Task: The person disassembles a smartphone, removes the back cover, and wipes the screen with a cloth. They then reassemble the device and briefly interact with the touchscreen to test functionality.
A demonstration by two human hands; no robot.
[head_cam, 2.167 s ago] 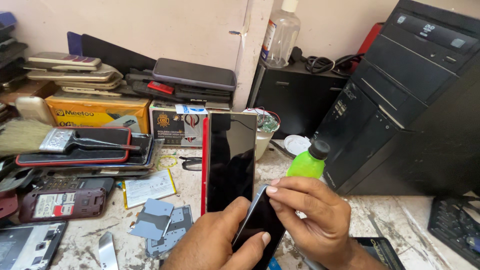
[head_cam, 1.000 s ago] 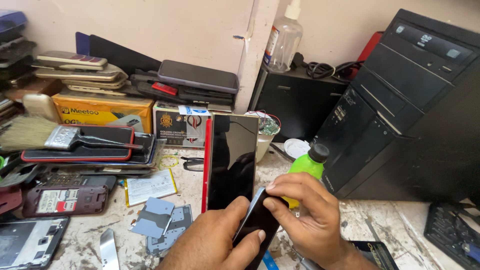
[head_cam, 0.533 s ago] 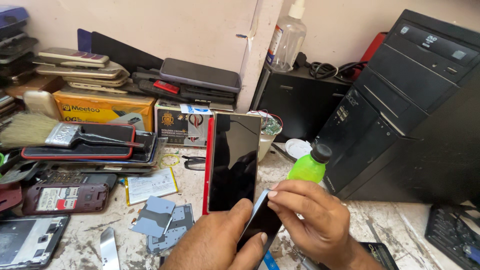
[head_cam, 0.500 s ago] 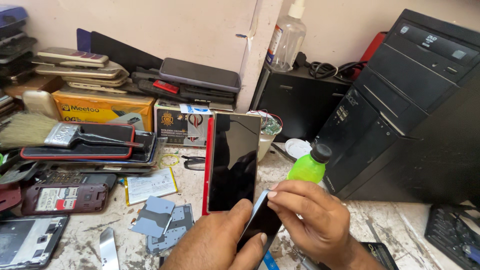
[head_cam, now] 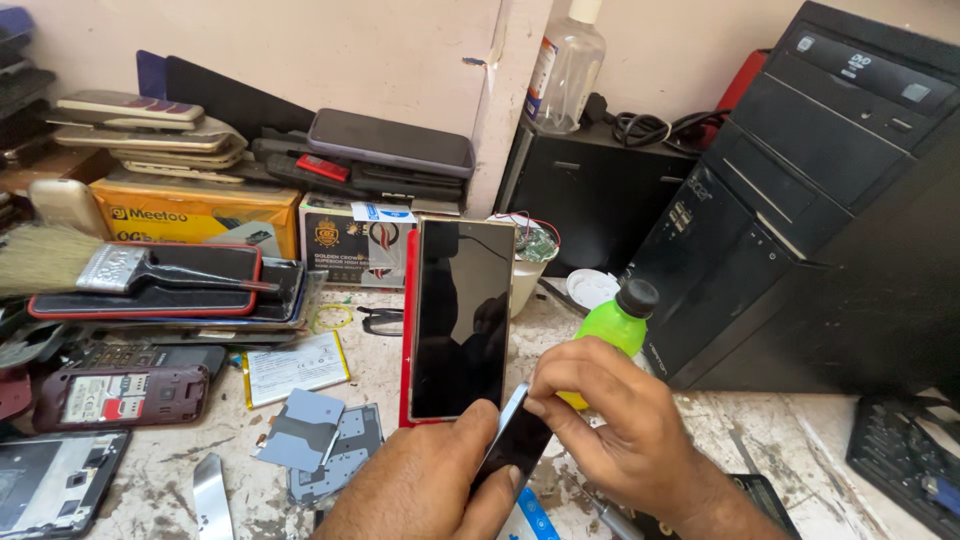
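- A small dark phone (head_cam: 517, 448) was held tilted between both hands near the front edge of the worktop (head_cam: 700, 420).
- The left hand (head_cam: 425, 490) was curled under the small dark phone, with the thumb pressed against its lower edge.
- The right hand (head_cam: 615, 425) was closed over the upper end of the small dark phone, its fingertips (head_cam: 535, 405) pinching the top corner.
- A tall dark glass panel (head_cam: 460, 318) was seen standing upright just behind the hands, with a red frame (head_cam: 408, 330) along its left side.
- A green bottle (head_cam: 612, 325) with a black cap was partly hidden behind the right hand.
- A black computer tower (head_cam: 800, 200) was placed along the right side of the worktop.
- A brush (head_cam: 90, 268) was laid across a red-edged phone (head_cam: 200, 285) towards the left edge.
- Grey flat parts (head_cam: 305, 430) were scattered on the worktop left of the left hand.
- A clear spray bottle (head_cam: 565, 65) was set on a black box at the back.
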